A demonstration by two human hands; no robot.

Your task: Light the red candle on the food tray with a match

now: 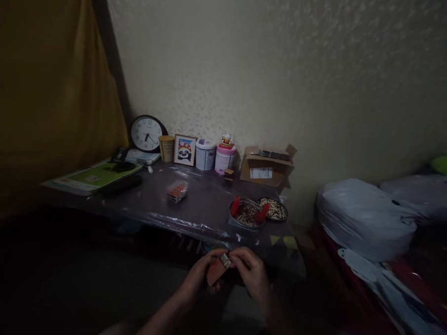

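Both my hands meet low in the view, in front of the table's near edge. My left hand [200, 275] is closed around a small reddish-brown box [216, 271]. My right hand [253, 273] pinches the box's pale open end with its fingertips. Just beyond them on the table stands a round metal tray [246, 214] of small speckled pieces with two red items lying in it, and a second round dish [274, 209] beside it.
The dark table [207, 206] under clear plastic carries a small wrapped orange packet [177, 191], a clock [147, 133], tins, a framed picture [184, 150], a cardboard box [267, 167] and green papers [93, 177]. Bagged bundles [365, 218] lie at right. A yellow curtain [45, 95] hangs left.
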